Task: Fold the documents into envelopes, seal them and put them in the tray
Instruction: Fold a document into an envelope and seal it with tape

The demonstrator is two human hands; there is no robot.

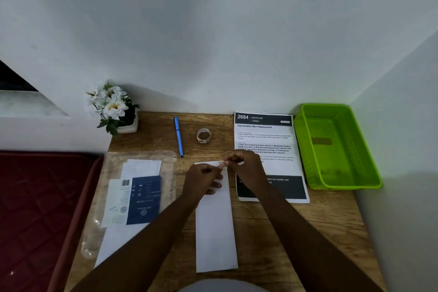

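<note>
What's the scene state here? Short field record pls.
surface: wooden desk
envelope: white envelope, lying lengthwise at centre
left hand: on the envelope's far end, pinching a small piece
right hand: pinching the same piece
tape roll: beyond the hands
tray: green tray, right, no envelopes
document: printed sheet, unfolded

printed sheet (265,136) headed "2684 BEDROOM", titled "Dehumidifier Box Replacement"

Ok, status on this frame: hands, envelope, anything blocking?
Both hands, left and right, pinch a small sticker at the white envelope's far end. Green tray empty. No obstruction.
</note>
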